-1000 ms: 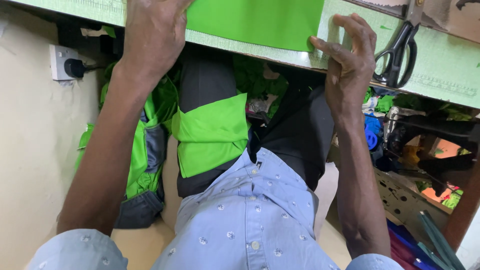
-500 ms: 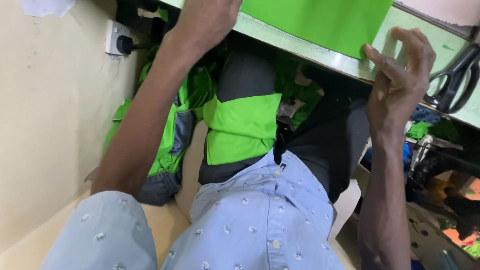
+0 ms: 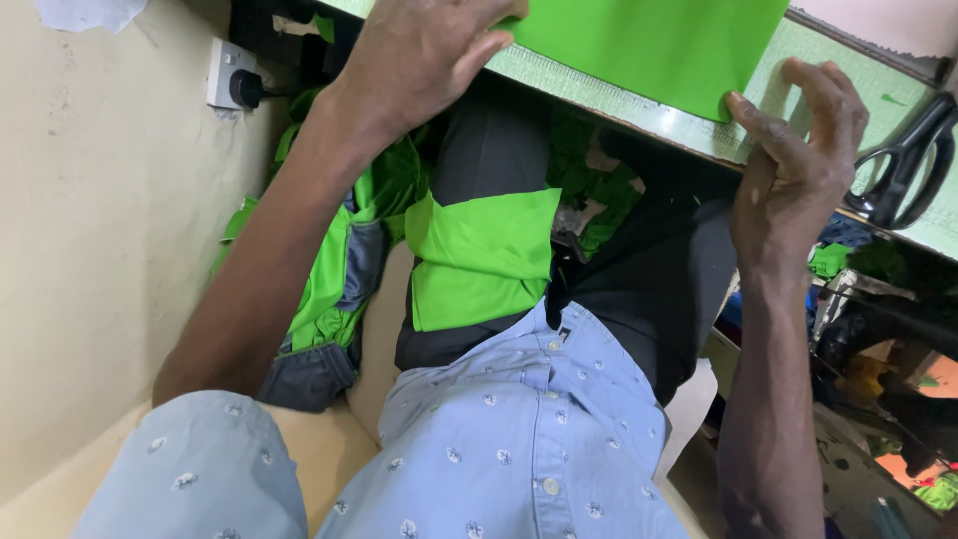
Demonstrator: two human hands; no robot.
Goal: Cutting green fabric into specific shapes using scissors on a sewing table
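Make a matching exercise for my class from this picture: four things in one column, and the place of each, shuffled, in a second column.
Things:
1. black scissors
2. wall socket
3. bright green sheet
4. green cloth piece

Places:
A. draped over the person's lap
B. on the wall at upper left, plug in it
C. on the table top, at the right edge of the view
D. flat on the table, between the left hand and right hand

Pairs: 1-C, 2-B, 3-D, 4-A
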